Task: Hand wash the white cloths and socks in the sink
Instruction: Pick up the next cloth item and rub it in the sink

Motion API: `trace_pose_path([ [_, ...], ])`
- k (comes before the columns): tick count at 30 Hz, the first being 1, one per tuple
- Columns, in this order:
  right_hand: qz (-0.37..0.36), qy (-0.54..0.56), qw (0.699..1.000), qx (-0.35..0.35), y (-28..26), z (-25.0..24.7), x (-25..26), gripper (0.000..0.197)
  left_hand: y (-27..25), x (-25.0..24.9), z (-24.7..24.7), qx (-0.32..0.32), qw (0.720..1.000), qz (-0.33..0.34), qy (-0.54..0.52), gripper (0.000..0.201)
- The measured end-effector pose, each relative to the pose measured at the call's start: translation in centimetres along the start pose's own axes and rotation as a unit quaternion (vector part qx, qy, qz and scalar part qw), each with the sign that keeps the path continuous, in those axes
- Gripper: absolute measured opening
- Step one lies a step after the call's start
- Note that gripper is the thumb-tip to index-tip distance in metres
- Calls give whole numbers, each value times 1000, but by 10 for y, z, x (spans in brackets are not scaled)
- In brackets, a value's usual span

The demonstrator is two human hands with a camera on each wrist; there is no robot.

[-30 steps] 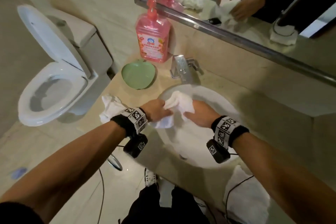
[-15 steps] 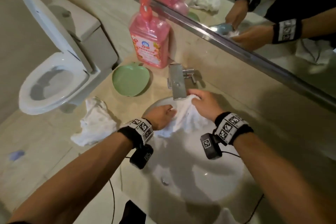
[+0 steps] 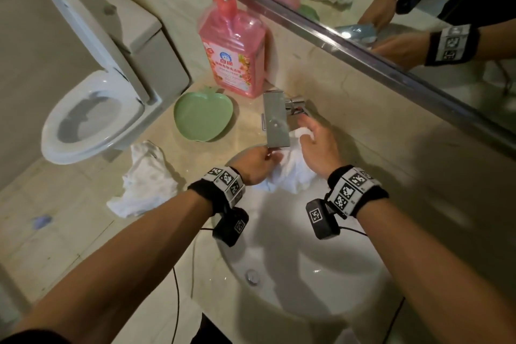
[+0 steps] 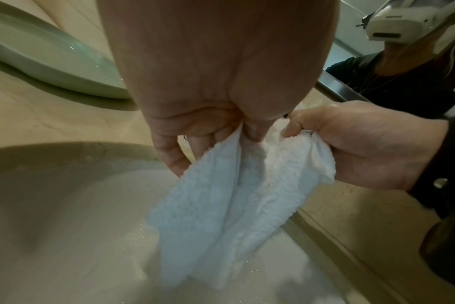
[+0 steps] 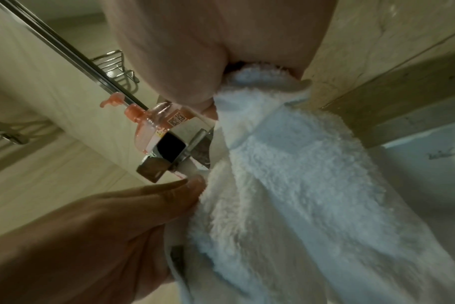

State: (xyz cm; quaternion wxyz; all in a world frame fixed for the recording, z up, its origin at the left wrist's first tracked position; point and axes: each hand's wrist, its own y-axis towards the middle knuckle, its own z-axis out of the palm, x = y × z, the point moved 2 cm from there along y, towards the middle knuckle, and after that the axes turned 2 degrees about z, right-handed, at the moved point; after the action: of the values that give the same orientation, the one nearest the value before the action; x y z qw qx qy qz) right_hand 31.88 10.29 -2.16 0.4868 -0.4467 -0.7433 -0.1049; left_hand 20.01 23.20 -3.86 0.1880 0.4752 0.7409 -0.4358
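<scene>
A white terry cloth [image 3: 290,173] hangs over the far end of the white sink [image 3: 321,274], just under the square chrome faucet [image 3: 275,123]. My left hand [image 3: 258,163] pinches its left edge between thumb and fingers, as the left wrist view shows: cloth [image 4: 229,207], left hand [image 4: 221,131]. My right hand [image 3: 315,145] grips the cloth's upper right part beside the faucet; in the right wrist view the cloth [image 5: 299,195] runs out of that palm. A second crumpled white cloth [image 3: 145,180] lies on the counter left of the sink.
A pink pump bottle of soap [image 3: 233,50] and a green apple-shaped dish [image 3: 202,116] stand behind the sink on the beige counter [image 3: 391,165]. A mirror [image 3: 391,3] runs along the wall. An open toilet [image 3: 92,103] is at the left.
Both hands have carried the cloth from the middle of the sink up to the faucet. The right hand has shifted farther toward the faucet base.
</scene>
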Motion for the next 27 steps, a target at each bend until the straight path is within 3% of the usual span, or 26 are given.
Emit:
trace_pose_path([
  [4,23,-61,998,6,-5,-8,-14,43,5,-1,1,2,1000,-9,-10,38],
  [8,46,-136,986,87,-16,4,-37,28,-1,11,-8,-26,995,-6,-94,26],
  [12,41,-51,990,128,-5,37,-33,27,-19,27,-29,-65,993,6,-94,30],
  [16,80,63,986,133,8,63,-24,11,-32,41,-49,-94,993,17,-70,28],
  [18,72,107,983,129,11,69,-23,27,-32,47,-52,-96,993,10,-65,28],
  [23,42,-2,997,68,11,64,-28,25,-19,47,-37,-62,995,-7,-75,23],
  [27,74,13,992,99,7,45,-37,17,2,29,-9,-7,999,-3,-51,24],
])
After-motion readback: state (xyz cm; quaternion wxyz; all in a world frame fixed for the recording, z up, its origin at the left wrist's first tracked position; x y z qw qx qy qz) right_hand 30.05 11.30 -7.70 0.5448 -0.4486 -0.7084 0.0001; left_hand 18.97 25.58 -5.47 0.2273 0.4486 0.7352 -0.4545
